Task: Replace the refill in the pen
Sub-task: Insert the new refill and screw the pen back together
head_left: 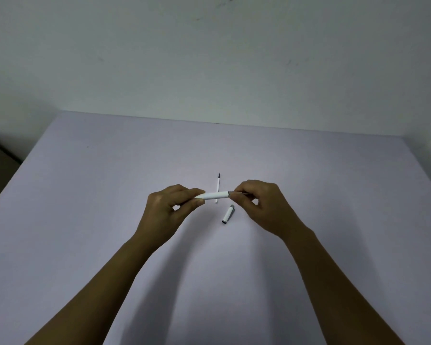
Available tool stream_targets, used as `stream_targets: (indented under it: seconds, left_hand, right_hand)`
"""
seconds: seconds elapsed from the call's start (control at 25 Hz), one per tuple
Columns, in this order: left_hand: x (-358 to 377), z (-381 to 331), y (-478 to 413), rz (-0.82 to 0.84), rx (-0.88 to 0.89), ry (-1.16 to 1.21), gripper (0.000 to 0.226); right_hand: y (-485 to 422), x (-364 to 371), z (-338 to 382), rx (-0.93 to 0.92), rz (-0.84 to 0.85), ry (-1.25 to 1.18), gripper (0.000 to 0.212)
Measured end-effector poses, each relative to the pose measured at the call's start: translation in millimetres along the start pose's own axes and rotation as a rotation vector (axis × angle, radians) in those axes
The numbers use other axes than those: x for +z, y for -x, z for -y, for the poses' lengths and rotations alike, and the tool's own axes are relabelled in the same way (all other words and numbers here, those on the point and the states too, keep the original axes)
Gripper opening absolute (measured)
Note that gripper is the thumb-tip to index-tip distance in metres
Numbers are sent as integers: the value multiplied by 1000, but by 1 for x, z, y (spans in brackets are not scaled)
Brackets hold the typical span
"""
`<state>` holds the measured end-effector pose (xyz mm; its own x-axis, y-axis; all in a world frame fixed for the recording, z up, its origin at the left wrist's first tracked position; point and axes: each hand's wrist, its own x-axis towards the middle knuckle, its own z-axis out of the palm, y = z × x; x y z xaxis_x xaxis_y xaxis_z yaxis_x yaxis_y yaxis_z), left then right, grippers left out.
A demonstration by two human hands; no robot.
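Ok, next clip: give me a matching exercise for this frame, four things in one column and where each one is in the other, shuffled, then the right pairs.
Things
1. pen barrel
2. spare refill
3. pen cap
4. right hand

Places
A. lying on the table, nearer the person than the barrel
B. pinching the metal-ringed end of the barrel
C. held level above the table, between both hands
D. lying on the table, pointing away from the person, partly behind the barrel

Pairs: 1-C, 2-D, 3-A, 4-B. The left hand grips the barrel's other end.
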<state>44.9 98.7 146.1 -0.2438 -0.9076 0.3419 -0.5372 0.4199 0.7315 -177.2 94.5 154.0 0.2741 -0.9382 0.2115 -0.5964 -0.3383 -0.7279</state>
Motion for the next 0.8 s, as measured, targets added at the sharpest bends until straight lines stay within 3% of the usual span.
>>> stream_targets:
  seconds: [0.2, 0.32, 0.52, 0.68, 0.8]
  left_hand:
    - [-1, -1, -1, -24, -3, 3, 21]
    - [1, -1, 0, -40, 4, 10, 20]
    - [0, -2, -2, -54, -9, 36, 18]
    - [0, -2, -4, -51, -12, 42, 17]
    - [-1, -3, -3, -48, -24, 56, 18]
  right_hand:
    - [0, -4, 3, -10, -6, -43, 11]
    - [-3, -5, 3, 44, -15, 10, 25]
    - [0, -6, 2, 24, -16, -52, 11]
    - [-3, -5, 0, 37, -17, -17, 28]
    - [-5, -4, -1, 9, -26, -61, 14]
